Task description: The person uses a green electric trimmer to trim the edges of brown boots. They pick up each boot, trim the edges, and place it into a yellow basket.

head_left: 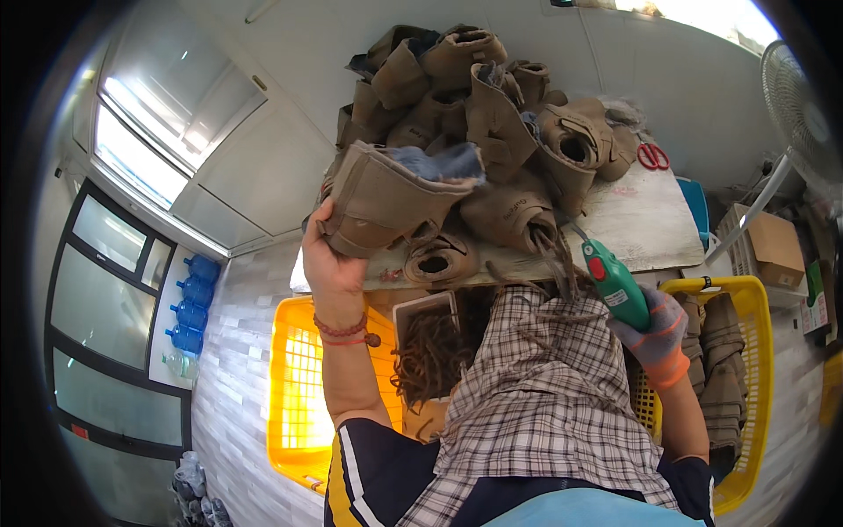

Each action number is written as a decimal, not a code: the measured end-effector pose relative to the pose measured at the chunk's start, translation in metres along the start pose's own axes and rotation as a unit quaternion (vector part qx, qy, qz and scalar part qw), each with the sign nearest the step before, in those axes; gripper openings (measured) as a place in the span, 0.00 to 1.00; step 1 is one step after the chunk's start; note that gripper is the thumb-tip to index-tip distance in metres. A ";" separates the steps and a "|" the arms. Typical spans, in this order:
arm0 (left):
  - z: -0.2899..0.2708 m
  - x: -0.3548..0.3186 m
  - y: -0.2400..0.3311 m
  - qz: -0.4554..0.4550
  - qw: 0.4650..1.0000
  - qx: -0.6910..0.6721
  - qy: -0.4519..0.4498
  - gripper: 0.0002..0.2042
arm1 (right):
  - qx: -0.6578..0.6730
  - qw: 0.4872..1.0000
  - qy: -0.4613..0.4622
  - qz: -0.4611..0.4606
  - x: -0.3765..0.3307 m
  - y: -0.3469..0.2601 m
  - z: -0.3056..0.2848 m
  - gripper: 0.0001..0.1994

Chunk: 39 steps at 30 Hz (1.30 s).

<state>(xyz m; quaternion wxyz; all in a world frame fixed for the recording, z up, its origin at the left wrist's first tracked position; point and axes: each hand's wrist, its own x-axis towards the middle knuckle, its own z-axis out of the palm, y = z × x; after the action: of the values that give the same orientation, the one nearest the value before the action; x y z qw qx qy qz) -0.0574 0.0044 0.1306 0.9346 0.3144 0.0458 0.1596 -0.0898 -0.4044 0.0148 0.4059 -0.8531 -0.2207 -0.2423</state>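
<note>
1 checked apron [544, 386] covers the person's lap, with brown strips [562, 318] lying across it, too tangled to count. Of 2 hands, the left hand [339, 259] is bare and wears red bracelets [341, 332]; its fingers grip the lower left part of 1 boot [382, 198], the thumb in front and the other fingers mostly hidden behind. This boot is held up over the front left of the desk [663, 233], tilted, its top facing right. It is dull tan with stitched seams, and fluffy blue-grey lining bulges from the opening. The gloved right hand [654, 329] has its fingers closed around 1 green tool [619, 285] with a red button, the tip pointing up and left near the desk's front edge.

2 yellow baskets flank the lap: the left basket [275, 386] and the right basket [760, 378], which holds more tan pieces [722, 360]. Between them, 1 white box [401, 323] carries brown strips.

On the desk, a pile of boots [500, 114] numbers at least 10; overlaps hide the rest. Pale desk top shows between the pile and the right edge. 1 pair of red scissors [652, 156] lies toward the back right. Beyond stand 1 fan [799, 97] and, at far left, 4 blue bottles [190, 303].
</note>
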 end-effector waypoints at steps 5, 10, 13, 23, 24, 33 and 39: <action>-0.014 0.013 -0.049 -0.210 0.972 -0.103 -0.034 0.14 | -0.174 0.964 0.072 -0.186 0.009 0.021 -0.008 0.34; -0.019 0.011 -0.086 -0.292 0.943 -0.148 -0.053 0.17 | -0.191 0.958 0.067 -0.203 0.004 0.039 -0.021 0.34; -0.021 0.013 -0.100 -0.322 0.928 -0.171 -0.072 0.17 | -0.200 0.956 0.063 -0.205 -0.001 0.048 -0.025 0.34; -0.019 0.009 -0.124 -0.327 0.936 -0.123 -0.026 0.16 | -0.209 0.957 0.030 -0.199 -0.008 0.051 -0.031 0.36; -0.019 0.009 -0.126 -0.331 0.935 -0.127 -0.025 0.16 | -0.202 0.958 0.030 -0.200 -0.007 0.050 -0.031 0.36; -0.009 -0.001 -0.138 -0.337 0.930 -0.137 -0.050 0.17 | -0.129 0.978 0.006 -0.165 -0.005 0.043 -0.024 0.32; 0.005 -0.023 -0.144 -0.258 0.955 -0.127 -0.073 0.18 | -0.053 0.994 -0.006 -0.098 -0.002 0.029 -0.015 0.28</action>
<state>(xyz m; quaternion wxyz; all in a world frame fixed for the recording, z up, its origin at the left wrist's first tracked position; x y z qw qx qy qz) -0.0397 -0.1144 0.0478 0.9771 0.1815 0.0359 -0.1055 -0.0785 -0.4334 0.0056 0.3332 -0.8492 -0.2925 -0.2869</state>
